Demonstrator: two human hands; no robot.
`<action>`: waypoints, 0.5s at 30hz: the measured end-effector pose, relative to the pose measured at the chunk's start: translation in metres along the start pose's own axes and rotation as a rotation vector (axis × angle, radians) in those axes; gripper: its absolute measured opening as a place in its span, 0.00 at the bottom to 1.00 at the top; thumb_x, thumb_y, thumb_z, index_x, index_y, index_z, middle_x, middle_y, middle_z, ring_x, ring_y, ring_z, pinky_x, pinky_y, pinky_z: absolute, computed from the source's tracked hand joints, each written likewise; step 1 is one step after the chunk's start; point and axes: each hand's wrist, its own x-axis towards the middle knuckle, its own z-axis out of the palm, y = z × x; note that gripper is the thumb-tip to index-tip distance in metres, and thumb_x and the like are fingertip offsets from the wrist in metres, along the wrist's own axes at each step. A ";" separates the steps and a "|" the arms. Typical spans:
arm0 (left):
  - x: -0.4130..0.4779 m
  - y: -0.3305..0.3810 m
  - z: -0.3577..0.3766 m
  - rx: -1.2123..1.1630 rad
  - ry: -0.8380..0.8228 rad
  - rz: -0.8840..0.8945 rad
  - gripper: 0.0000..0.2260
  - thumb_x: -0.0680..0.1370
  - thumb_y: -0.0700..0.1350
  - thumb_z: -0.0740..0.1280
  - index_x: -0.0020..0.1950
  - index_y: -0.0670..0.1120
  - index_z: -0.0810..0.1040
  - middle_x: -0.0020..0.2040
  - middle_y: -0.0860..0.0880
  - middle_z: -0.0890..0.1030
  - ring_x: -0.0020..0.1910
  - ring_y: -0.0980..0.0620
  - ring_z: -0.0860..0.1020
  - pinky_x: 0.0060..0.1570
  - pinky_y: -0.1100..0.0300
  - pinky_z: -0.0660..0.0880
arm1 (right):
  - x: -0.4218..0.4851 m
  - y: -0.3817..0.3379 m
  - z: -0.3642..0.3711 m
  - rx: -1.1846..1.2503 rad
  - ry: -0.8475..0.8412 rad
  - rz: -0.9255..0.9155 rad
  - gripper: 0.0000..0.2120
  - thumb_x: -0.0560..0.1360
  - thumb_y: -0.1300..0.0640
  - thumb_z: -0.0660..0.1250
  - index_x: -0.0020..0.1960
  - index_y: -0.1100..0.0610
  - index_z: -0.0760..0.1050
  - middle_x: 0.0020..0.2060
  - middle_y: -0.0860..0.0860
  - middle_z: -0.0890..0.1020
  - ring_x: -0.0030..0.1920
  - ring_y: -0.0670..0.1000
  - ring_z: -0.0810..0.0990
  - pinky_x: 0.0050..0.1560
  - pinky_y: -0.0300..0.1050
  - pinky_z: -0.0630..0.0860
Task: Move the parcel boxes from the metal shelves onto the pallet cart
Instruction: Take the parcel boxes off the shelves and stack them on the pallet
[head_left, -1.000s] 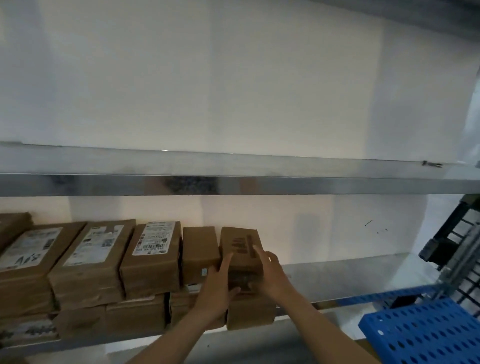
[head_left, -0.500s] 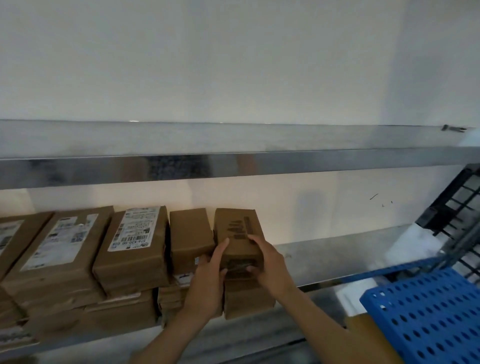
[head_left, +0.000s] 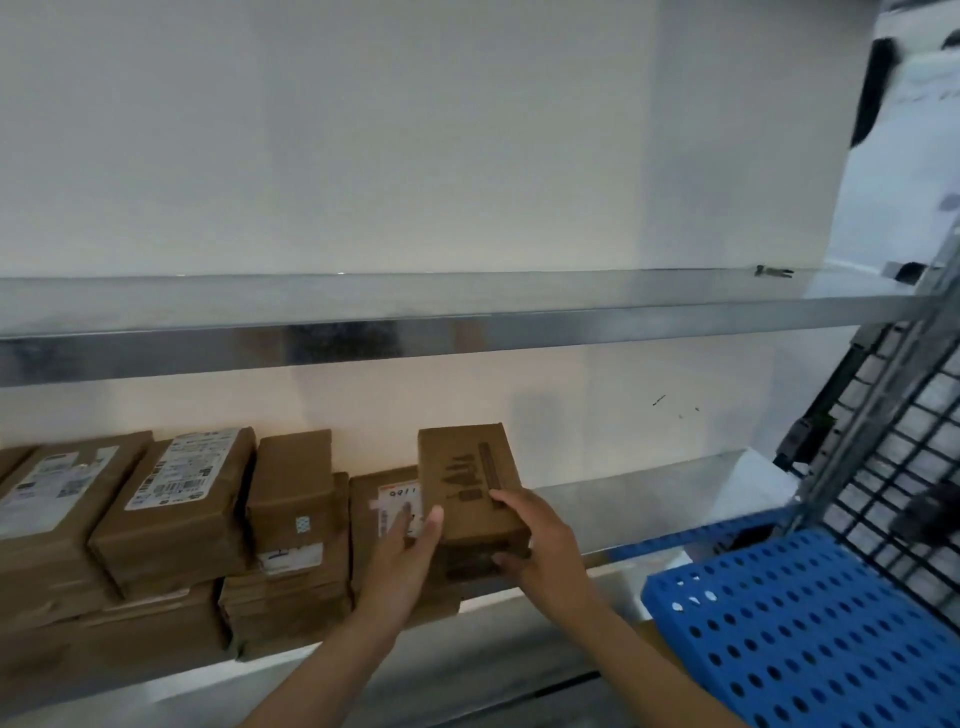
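A small brown parcel box (head_left: 467, 483) with dark printed marks is held between both hands, lifted off the stack and shifted right. My left hand (head_left: 402, 558) presses its left side; my right hand (head_left: 540, 551) grips its right front corner. Below it lies a box with a white label (head_left: 387, 501). More brown parcel boxes (head_left: 182, 499) are stacked to the left on the lower metal shelf (head_left: 639, 499). The blue perforated deck of the pallet cart (head_left: 810, 623) is at the lower right.
An upper metal shelf (head_left: 467, 317) runs across the view with a small dark object (head_left: 774, 270) near its right end. The cart's black wire mesh side (head_left: 893, 457) rises at the right. The white wall is behind the shelves.
The held box has come up off the stack and moved right, uncovering the white-labelled box beneath. The view has swung right, showing more of the blue cart.
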 end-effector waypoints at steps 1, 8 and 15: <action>-0.003 0.003 0.015 -0.037 -0.039 -0.048 0.18 0.77 0.58 0.57 0.63 0.51 0.69 0.59 0.49 0.76 0.52 0.53 0.75 0.55 0.59 0.69 | -0.009 0.007 -0.013 -0.016 0.007 0.009 0.26 0.72 0.56 0.69 0.60 0.37 0.59 0.66 0.48 0.68 0.65 0.45 0.68 0.68 0.42 0.67; -0.018 0.014 0.126 -0.192 -0.251 -0.194 0.25 0.75 0.58 0.63 0.69 0.52 0.65 0.63 0.45 0.74 0.64 0.42 0.71 0.61 0.46 0.70 | -0.081 0.061 -0.102 -0.143 0.177 0.140 0.29 0.72 0.61 0.69 0.60 0.38 0.59 0.68 0.50 0.66 0.60 0.38 0.64 0.52 0.14 0.60; -0.040 0.014 0.245 -0.107 -0.482 -0.218 0.14 0.76 0.54 0.64 0.60 0.53 0.72 0.52 0.50 0.79 0.46 0.51 0.78 0.45 0.55 0.78 | -0.164 0.119 -0.176 -0.101 0.269 0.280 0.37 0.73 0.55 0.68 0.53 0.15 0.51 0.65 0.49 0.59 0.60 0.43 0.64 0.63 0.36 0.71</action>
